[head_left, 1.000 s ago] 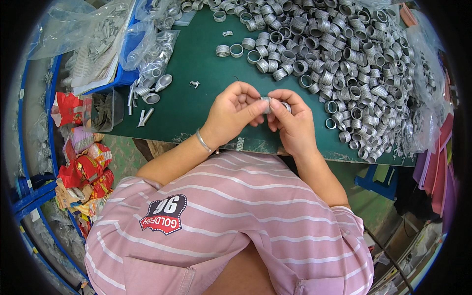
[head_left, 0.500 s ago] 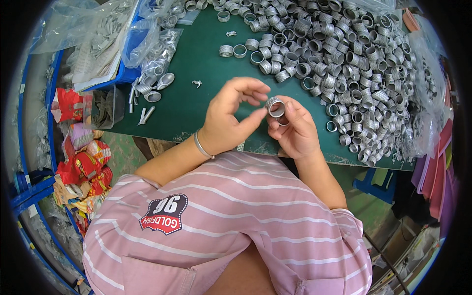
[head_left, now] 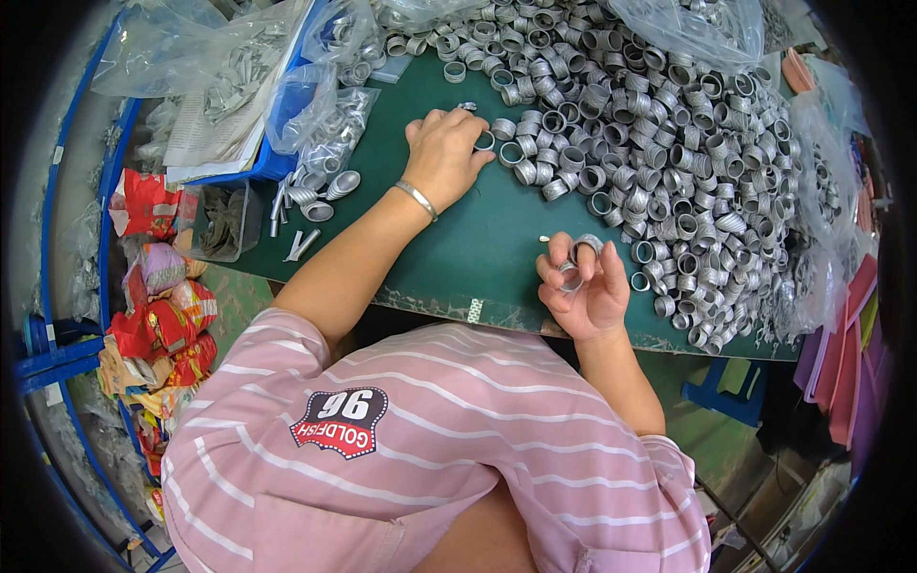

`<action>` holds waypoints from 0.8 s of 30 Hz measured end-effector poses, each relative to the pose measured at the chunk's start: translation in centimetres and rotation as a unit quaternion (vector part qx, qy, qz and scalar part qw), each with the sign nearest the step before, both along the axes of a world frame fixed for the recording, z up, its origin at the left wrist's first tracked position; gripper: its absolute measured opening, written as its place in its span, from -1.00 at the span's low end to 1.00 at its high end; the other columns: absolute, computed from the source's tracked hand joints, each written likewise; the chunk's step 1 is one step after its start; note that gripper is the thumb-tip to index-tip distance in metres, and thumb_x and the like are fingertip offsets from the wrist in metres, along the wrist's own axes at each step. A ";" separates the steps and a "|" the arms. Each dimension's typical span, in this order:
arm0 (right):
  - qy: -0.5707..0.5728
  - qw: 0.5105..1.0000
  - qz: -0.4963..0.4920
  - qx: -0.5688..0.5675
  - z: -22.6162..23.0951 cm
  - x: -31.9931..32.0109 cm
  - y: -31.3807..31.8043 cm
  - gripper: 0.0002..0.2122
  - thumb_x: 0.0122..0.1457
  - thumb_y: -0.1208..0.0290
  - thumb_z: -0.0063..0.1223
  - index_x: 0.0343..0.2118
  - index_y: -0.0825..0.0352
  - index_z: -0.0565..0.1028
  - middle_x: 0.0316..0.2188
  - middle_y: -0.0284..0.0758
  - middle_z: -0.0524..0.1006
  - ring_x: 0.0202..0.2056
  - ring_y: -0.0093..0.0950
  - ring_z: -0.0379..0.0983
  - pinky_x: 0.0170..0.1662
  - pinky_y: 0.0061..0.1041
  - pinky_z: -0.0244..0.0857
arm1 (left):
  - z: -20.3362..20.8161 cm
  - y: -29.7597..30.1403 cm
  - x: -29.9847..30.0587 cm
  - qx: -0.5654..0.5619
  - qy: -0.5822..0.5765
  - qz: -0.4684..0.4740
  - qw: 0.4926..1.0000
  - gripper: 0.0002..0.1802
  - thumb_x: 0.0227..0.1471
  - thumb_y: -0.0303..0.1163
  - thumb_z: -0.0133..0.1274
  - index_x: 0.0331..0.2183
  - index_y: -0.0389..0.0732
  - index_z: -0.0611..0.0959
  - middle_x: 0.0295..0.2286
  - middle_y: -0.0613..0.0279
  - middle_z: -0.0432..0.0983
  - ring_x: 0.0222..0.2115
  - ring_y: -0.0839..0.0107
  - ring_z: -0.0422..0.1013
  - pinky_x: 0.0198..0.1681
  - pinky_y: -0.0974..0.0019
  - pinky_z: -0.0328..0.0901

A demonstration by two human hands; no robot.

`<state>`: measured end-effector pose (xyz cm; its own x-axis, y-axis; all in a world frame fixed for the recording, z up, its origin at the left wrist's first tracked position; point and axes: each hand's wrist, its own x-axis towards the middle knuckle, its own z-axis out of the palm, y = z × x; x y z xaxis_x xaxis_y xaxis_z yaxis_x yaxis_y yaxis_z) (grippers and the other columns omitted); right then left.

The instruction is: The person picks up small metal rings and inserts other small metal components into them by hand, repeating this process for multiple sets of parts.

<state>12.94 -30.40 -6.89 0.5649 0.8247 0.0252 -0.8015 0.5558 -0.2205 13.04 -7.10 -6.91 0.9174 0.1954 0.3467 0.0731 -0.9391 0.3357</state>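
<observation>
Moved since earlier frame: left hand (head_left: pixel 445 160), from beside right hand (head_left: pixel 594 304) to pile (head_left: pixel 659 162) edge across surface (head_left: pixel 449 263). Palm down, fingers curled at loose ring (head_left: pixel 484 149); grip hidden, impossible to determine. In right hand, half-curled: two rings (head_left: pixel 588 240), partly finger-covered.

On the left we see a clear tub (head_left: pixel 251 222) beside a red packet (head_left: pixel 143 204); near right, a blue stool (head_left: pixel 718 399).
</observation>
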 end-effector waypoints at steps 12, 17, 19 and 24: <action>-0.046 0.971 -0.035 -0.231 0.4 0.6 1.4 -0.79 0.16 0.26 -0.13 -0.40 0.34 0.37 -0.43 -0.15 0.47 -0.50 -0.43 0.44 -0.63 -0.59 0.31 | 1.5 -4.3 -4.9 -0.601 -0.076 -0.155 0.781 -0.60 -0.21 -0.68 0.16 -0.22 -0.31 0.49 -0.27 0.25 0.38 -0.30 0.51 0.35 -0.25 0.47 0.30; -0.125 0.943 -0.025 -0.306 0.9 0.4 2.3 -0.69 0.14 0.23 -0.02 -0.24 0.41 0.42 -0.46 -0.30 0.48 -0.49 -0.58 0.42 -0.63 -0.68 0.26 | 1.2 -5.2 -5.7 -0.567 -0.070 -0.176 0.802 -0.50 -0.21 -0.67 0.17 -0.15 -0.29 0.41 -0.24 0.20 0.37 -0.26 0.49 0.35 -0.22 0.45 0.29; -0.126 0.940 -0.031 -0.315 1.3 0.1 2.4 -0.70 0.06 0.35 0.09 -0.19 0.42 0.43 -0.45 -0.37 0.47 -0.49 -0.64 0.38 -0.58 -0.72 0.23 | 1.5 -5.3 -5.8 -0.532 -0.063 -0.179 0.825 -0.47 -0.21 -0.67 0.15 -0.13 -0.27 0.38 -0.24 0.19 0.37 -0.25 0.48 0.35 -0.21 0.44 0.28; -0.195 0.916 -0.106 -0.334 1.5 -0.3 2.3 -0.66 -0.06 0.56 0.19 -0.16 0.40 0.45 -0.39 -0.40 0.45 -0.47 -0.70 0.33 -0.50 -0.75 0.23 | 1.8 -5.4 -6.2 -0.573 -0.022 -0.160 0.804 -0.50 -0.15 -0.68 0.06 -0.10 -0.26 0.33 -0.28 0.17 0.38 -0.28 0.46 0.36 -0.26 0.45 0.30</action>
<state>12.66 -28.08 -5.44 0.7701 0.6020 -0.2111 -0.4790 0.3272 -0.8145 6.85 -12.48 -5.09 0.9759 0.1662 0.1414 -0.1466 0.0193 0.9890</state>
